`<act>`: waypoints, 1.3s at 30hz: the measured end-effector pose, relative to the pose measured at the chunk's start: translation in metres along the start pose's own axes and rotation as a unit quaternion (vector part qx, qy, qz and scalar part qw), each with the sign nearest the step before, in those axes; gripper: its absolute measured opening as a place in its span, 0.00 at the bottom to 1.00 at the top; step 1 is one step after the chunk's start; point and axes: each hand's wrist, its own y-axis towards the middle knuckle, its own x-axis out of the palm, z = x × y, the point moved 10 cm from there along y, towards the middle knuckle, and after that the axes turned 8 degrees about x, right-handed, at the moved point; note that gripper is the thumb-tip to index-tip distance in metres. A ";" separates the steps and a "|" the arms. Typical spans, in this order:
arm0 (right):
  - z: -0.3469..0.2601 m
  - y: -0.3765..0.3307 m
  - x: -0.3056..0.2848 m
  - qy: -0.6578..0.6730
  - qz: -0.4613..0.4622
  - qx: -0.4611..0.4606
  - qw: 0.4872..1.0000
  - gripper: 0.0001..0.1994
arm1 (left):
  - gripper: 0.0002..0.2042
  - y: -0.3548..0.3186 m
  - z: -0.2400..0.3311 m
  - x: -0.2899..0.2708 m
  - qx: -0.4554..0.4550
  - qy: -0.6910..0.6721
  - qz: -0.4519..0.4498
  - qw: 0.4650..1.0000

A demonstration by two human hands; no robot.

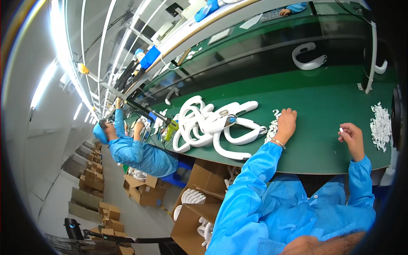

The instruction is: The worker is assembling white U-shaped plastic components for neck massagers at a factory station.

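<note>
My left hand [287, 126] rests at a small heap of little white plastic parts [272, 129], its fingers bent and close together. What those fingers hold, if anything, is hidden. Further right, my right hand [352, 139] pinches one small white plastic part [341, 129] between thumb and finger, just above the green table [316, 155]. To the left of my left hand lies a pile of white C-shaped plastic housings [204, 123], some with a dark oval inset. A larger heap of small white parts [381, 126] lies to the right of my right hand.
One white curved housing [309, 57] stands by the dark back panel. A yellow-green power tool [171, 128] is beyond the pile. Cardboard boxes [191, 225] with white housings stand below the table's left edge. A co-worker in blue [136, 153] sits further left.
</note>
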 end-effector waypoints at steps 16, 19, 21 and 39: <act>0.007 0.008 0.008 0.066 0.004 0.070 0.995 0.07 | 0.21 -0.139 -0.279 -0.169 -0.489 0.147 -0.049 0.859; 0.009 0.024 0.029 0.079 -0.043 0.065 0.994 0.08 | 0.26 -0.214 -0.352 -0.137 -0.592 -0.081 -0.150 0.787; 0.004 0.026 0.038 0.087 -0.043 0.064 0.993 0.08 | 0.25 -0.230 -0.352 -0.122 -0.659 -0.248 -0.083 0.705; -0.059 -0.001 0.079 0.179 -0.080 0.063 0.978 0.02 | 0.14 -0.046 -0.007 -0.070 -0.291 -0.786 0.072 0.542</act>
